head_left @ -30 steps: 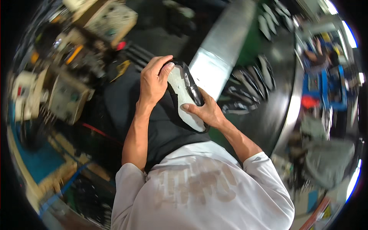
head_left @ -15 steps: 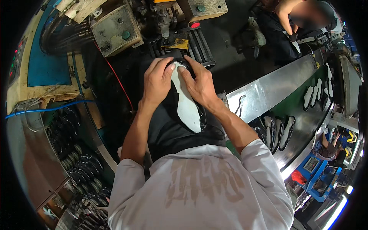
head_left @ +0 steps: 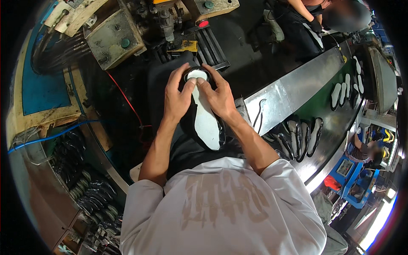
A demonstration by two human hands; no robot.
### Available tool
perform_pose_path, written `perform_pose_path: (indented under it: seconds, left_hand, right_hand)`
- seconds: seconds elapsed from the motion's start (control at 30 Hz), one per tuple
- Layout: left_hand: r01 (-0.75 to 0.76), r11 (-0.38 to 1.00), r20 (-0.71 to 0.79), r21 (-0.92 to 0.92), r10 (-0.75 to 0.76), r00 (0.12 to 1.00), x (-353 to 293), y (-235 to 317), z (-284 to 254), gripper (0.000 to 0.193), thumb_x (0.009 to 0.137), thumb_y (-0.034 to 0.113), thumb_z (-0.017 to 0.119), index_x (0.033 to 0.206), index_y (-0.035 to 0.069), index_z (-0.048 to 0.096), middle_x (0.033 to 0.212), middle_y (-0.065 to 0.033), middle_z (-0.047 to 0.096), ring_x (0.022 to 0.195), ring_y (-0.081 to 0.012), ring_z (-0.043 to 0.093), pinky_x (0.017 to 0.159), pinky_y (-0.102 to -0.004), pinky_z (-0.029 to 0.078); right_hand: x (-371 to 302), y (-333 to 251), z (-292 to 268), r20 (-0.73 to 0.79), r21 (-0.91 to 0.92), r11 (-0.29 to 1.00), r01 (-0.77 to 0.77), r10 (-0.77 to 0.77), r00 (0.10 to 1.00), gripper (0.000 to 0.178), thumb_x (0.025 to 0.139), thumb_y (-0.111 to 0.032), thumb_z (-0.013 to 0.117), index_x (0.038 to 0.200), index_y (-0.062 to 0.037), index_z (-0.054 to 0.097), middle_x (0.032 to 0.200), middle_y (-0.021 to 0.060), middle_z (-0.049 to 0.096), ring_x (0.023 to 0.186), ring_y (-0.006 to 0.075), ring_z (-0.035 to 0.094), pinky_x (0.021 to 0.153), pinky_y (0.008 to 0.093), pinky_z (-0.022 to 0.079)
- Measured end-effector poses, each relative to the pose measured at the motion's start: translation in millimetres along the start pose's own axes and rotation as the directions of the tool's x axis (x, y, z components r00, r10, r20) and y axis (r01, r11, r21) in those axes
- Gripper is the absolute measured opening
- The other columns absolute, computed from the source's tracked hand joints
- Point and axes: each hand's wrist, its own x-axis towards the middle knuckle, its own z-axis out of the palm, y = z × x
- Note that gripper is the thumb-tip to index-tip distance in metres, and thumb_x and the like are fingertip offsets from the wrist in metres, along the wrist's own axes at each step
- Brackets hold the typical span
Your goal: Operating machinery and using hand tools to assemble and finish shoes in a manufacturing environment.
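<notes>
A black shoe upper lies across my lap with its long white insole facing up. The narrow end points away from me and the wide end rests near my shirt. My left hand wraps the far end from the left, and my right hand wraps it from the right. Both thumbs press side by side on the white surface. The other fingers curl around the dark rim, their tips partly hidden beyond it. Under the shoe is dark cloth over my legs.
A metal ledge with a thin curved black tool runs along my right. Beyond it, several shoes lie on a green conveyor. Machinery with a control box stands ahead. Racked shoes fill the left. A co-worker sits far right.
My thumbs have moved slightly down the insole toward me, baring its far tip. The view has shifted a little, so the surroundings sit further left. Both hands still grip the shoe.
</notes>
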Motion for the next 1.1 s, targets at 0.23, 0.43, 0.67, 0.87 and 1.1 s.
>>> perform_pose_path:
  seconds: [0.23, 0.43, 0.67, 0.87, 1.1]
  left_hand:
    - [0.318, 0.942, -0.01, -0.108, -0.321, 0.947, -7.4, -7.2, 16.0, 0.043, 0.109, 0.026, 0.063, 0.139, -0.004, 0.068, 0.137, -0.023, 0.071, 0.126, -0.0375, 0.068, 0.108, -0.043, 0.053]
    - [-0.077, 0.99, 0.186, 0.115, 0.054, 0.981, 32.3, -10.3, -11.5, 0.028, 0.108, 0.021, 0.065, 0.126, 0.002, 0.073, 0.119, -0.0227, 0.075, 0.109, -0.0435, 0.072, 0.092, -0.0461, 0.058]
    - [0.096, 0.861, 0.129, 0.499, -0.183, 0.975, 57.5, -40.1, -19.0, 0.029, 0.108, 0.025, 0.066, 0.093, 0.0, 0.07, 0.089, -0.0224, 0.073, 0.084, -0.05, 0.069, 0.07, -0.0555, 0.053]
    - [0.265, 0.96, 0.236, 0.088, -0.278, 0.931, 48.6, -46.5, -5.9, 0.027, 0.111, 0.019, 0.062, 0.125, 0.002, 0.076, 0.112, -0.0199, 0.079, 0.1, -0.0336, 0.076, 0.09, -0.0385, 0.057]
    - [0.192, 0.963, -0.033, 0.191, -0.189, 0.981, 21.5, -35.5, -0.4, 0.025, 0.112, 0.015, 0.058, 0.121, 0.001, 0.076, 0.112, -0.0168, 0.08, 0.103, -0.0303, 0.077, 0.091, -0.0378, 0.057]
  right_hand:
    - [-0.3, 12.5, 5.6, -0.031, 0.05, 0.999, 0.018, -0.016, 0.999, 0.054, 0.104, -0.027, 0.072, 0.15, -0.0002, 0.061, 0.122, 0.0255, 0.077, 0.11, 0.0298, 0.076, 0.097, 0.0397, 0.056]
    - [6.3, 25.7, 6.0, 0.061, 0.001, 0.999, 0.033, -0.033, 0.998, 0.071, 0.103, -0.034, 0.077, 0.159, 0.0004, 0.051, 0.138, 0.0256, 0.07, 0.126, 0.0292, 0.068, 0.107, 0.0377, 0.053]
    - [-96.8, 5.2, -30.2, 0.405, -0.722, 0.557, 0.41, -0.14, 0.904, 0.089, 0.084, -0.034, 0.09, 0.163, -0.0377, 0.05, 0.177, 0.0292, 0.015, 0.146, 0.0618, 0.039, 0.104, 0.0596, 0.06]
    - [-107.5, 39.4, -21.9, 0.368, -0.739, 0.502, 0.449, -0.258, 0.893, 0.075, 0.081, -0.02, 0.085, 0.148, -0.0465, 0.065, 0.176, 0.0281, 0.02, 0.14, 0.0551, 0.044, 0.096, 0.0536, 0.064]
    - [-115.2, 34.5, -25.1, 0.4, -0.627, 0.625, 0.465, -0.255, 0.881, 0.075, 0.088, -0.022, 0.083, 0.158, -0.0331, 0.058, 0.176, 0.0278, 0.022, 0.147, 0.0543, 0.042, 0.115, 0.0569, 0.052]
